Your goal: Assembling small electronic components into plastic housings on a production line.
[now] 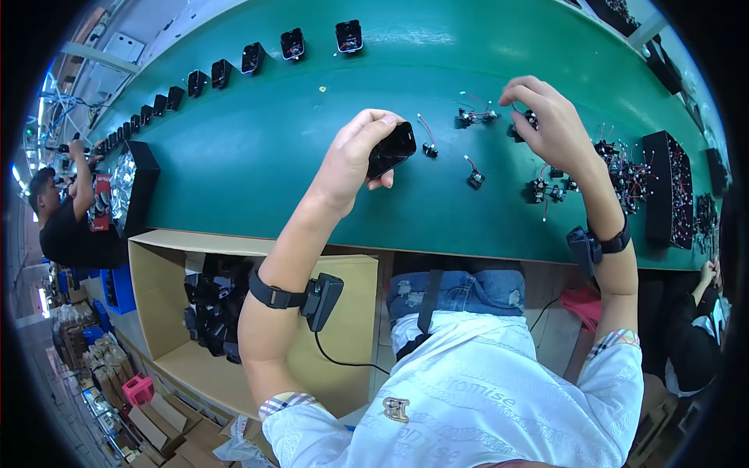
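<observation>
Left arm reaches up from the lower edge, forearm slanting up and to the right, with the left hand (353,158) clamped on a black case (392,150). Thumb's along the top edge, fingers wrapped underneath with the tips peeking out at the lower side. The case is tilted and held above the green table (257,156), roughly mid-table.

Right forearm goes up and leans left, wrist bent so the hand hangs over the table with the fingers curled. On that right hand (550,125) the thumb and index tips are apart, right by a small wired part (532,118) that's half hidden. Can't tell if it's actually touching it. The two hands are well apart, and both forearms have a black strap with a little box on it, left one (320,303) and right one (583,248).

As for writing: the white shirt (468,405) has pale tone-on-tone lettering across the front, plus a letter-shaped emblem (395,409) on it.

Around the hands: a few loose wired parts (476,178) between them, a heap of similar ones (624,171) to the right next to a black box (667,187), and a row of black cases (349,37) along the far side.
</observation>
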Demonstrator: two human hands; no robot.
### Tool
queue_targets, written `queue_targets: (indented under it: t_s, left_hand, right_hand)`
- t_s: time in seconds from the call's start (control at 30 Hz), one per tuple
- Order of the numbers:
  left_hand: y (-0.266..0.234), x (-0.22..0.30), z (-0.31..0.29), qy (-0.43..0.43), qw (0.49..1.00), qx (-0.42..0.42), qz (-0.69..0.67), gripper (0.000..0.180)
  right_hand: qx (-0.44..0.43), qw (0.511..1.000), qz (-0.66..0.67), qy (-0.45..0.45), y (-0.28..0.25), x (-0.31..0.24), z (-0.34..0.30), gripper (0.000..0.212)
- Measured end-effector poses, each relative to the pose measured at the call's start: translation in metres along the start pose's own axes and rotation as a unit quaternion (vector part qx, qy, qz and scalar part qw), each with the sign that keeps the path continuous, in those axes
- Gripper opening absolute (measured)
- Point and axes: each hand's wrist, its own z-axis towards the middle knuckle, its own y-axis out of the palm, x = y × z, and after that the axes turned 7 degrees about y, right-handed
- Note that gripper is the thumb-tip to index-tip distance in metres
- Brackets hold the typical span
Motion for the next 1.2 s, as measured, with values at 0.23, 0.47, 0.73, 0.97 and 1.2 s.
queue_targets:
  t_s: [0.23, 0.47, 0.73, 0.97, 1.2]
  left_hand:
    - [0.008, -0.008, -0.001, -0.009, 0.999, -0.031, 0.024, 0.032]
    - [0.018, -0.016, -0.002, -0.014, 0.997, -0.052, 0.054, 0.034]
    - [0.019, -0.017, -0.004, -0.005, 0.998, -0.059, 0.029, 0.033]
    - [0.019, -0.012, -0.007, 0.001, 0.998, -0.056, 0.039, 0.033]
    - [0.012, -0.010, -0.005, 0.004, 0.999, -0.047, 0.028, 0.032]
  right_hand:
    - [-0.052, 0.998, -0.047, -0.005, 0.030, -0.016, 0.017, 0.031]
    - [-0.145, 0.988, -0.048, -0.024, 0.047, -0.011, 0.025, 0.023]
    - [-0.158, 0.987, 0.025, -0.007, 0.059, -0.007, 0.038, 0.012]
    - [-0.180, 0.982, 0.000, -0.053, 0.047, -0.004, 0.036, 0.025]
    - [-0.204, 0.976, 0.061, -0.039, 0.022, -0.003, 0.038, 0.039]
